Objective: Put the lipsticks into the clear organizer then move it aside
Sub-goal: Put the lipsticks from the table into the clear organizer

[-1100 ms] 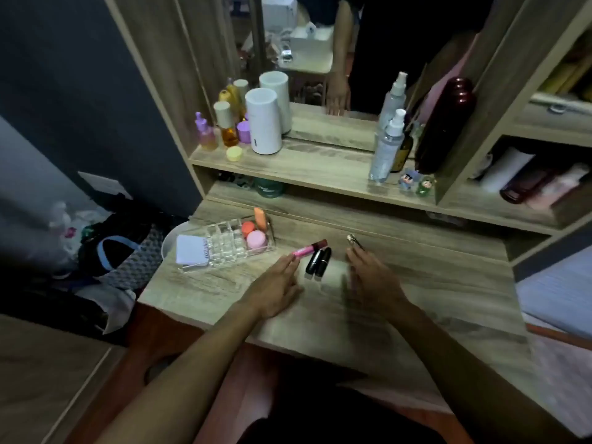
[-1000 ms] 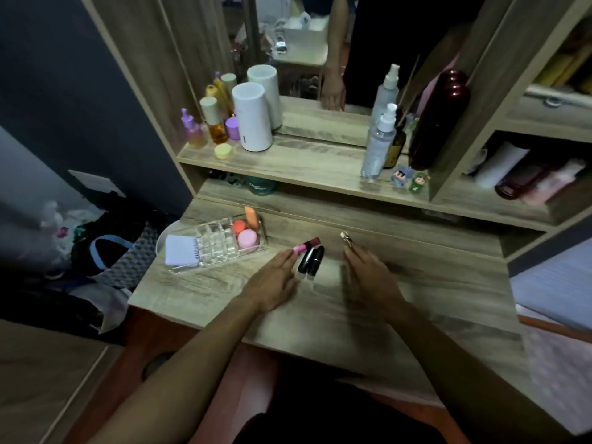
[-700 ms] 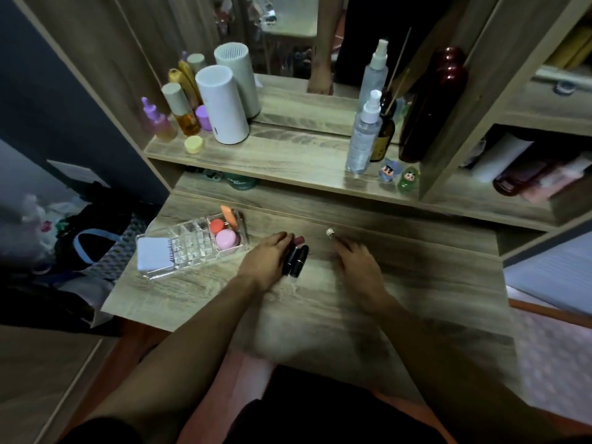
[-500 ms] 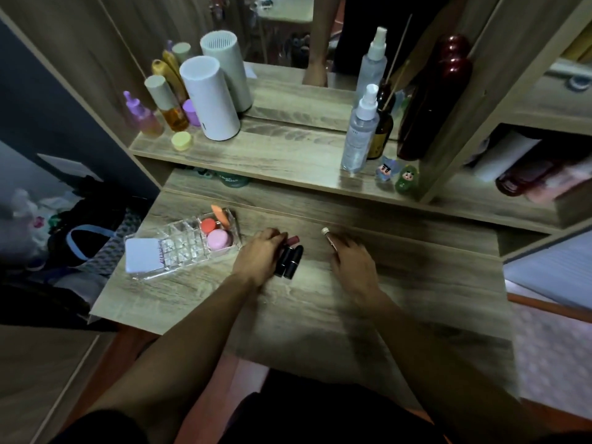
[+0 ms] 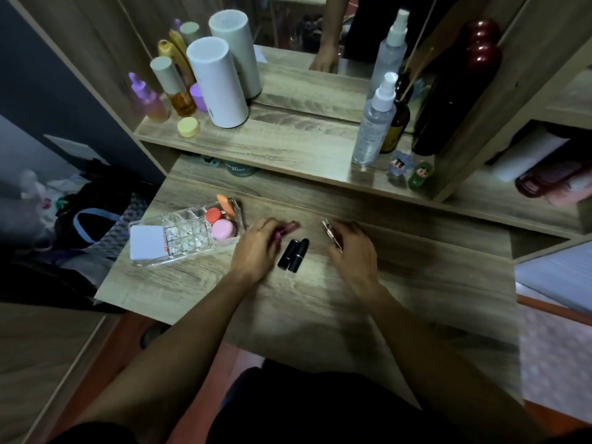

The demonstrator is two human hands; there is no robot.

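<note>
A clear organizer (image 5: 179, 233) sits on the left of the wooden desk, holding a white pad, a pink jar and orange items. My left hand (image 5: 256, 248) closes around a pink lipstick (image 5: 288, 226) just right of the organizer. Two black lipsticks (image 5: 293, 254) lie side by side on the desk between my hands. My right hand (image 5: 354, 251) grips a slim metallic lipstick (image 5: 331, 233), its tip pointing up-left.
A raised shelf (image 5: 288, 142) behind the desk carries a white cylinder (image 5: 217, 83), small bottles, a spray bottle (image 5: 373, 123) and two figurines (image 5: 411, 173). A mirror stands behind it. Bags lie on the floor to the left (image 5: 93, 219).
The camera tilted down and closer. My left hand slid forward and closed on the pink lipstick; my right hand curled around the metallic lipstick. The two black lipsticks stayed put.
</note>
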